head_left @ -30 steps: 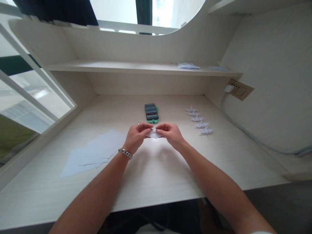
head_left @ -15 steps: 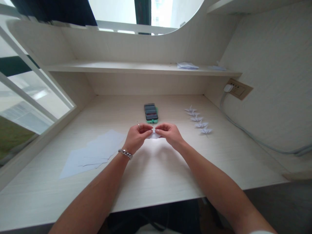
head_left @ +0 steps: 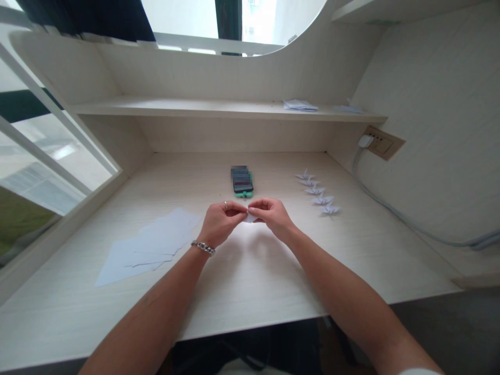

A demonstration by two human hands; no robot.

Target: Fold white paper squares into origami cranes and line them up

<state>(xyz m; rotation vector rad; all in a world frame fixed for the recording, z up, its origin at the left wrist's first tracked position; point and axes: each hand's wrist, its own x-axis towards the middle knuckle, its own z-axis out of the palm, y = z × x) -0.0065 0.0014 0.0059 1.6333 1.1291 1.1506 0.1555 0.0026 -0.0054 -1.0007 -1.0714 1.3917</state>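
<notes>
A small folded piece of white paper is held up over the desk between my two hands, mostly hidden by the fingers. My left hand, with a ring on a finger and a chain bracelet at the wrist, pinches its left side. Thumb and fingers of my right hand are closed on its right side. Just beyond the fingertips lies a phone in a green case. To the right stand several folded paper cranes in a slanting row.
Loose white paper sheets lie on the desk at the left. Folded papers rest on the shelf behind. A grey cable runs from the wall socket along the right side.
My left hand has shifted slightly right, so the fingertips of both hands now nearly meet. Less of the folded paper shows between them.
</notes>
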